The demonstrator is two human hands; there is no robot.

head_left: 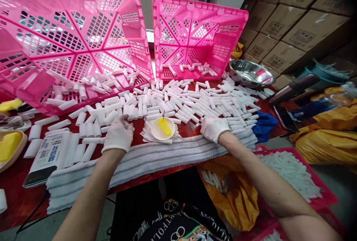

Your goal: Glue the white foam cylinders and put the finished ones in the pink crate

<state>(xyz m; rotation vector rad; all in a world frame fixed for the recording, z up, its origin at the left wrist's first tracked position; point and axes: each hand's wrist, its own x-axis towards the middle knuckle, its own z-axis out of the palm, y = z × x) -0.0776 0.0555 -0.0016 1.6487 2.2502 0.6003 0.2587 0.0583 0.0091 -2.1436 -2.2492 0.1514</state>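
Note:
My left hand [118, 135], in a white glove, rests at the near edge of a spread of short white cylinders [192, 101]. Its fingers are curled; whether anything is in them is hidden. My right hand [214, 128], also gloved, lies by the near right part of the spread with fingers drawn together, their contents too small to make out. Between the hands, a small round white dish [156, 131] holds a yellow block [165, 126] and sits on a stack of thin white sheets [146, 133]. A grey-striped white towel [164, 155] runs along the table's front edge, beneath my wrists.
Two pink plastic baskets [200, 5] lie on their sides at the back, cylinders spilling out. A steel bowl [251, 71] stands at right, near stacked cartons [298, 38]. A flat boxy device [46, 159] lies left. A pink crate [325, 196] of white pieces sits lower right.

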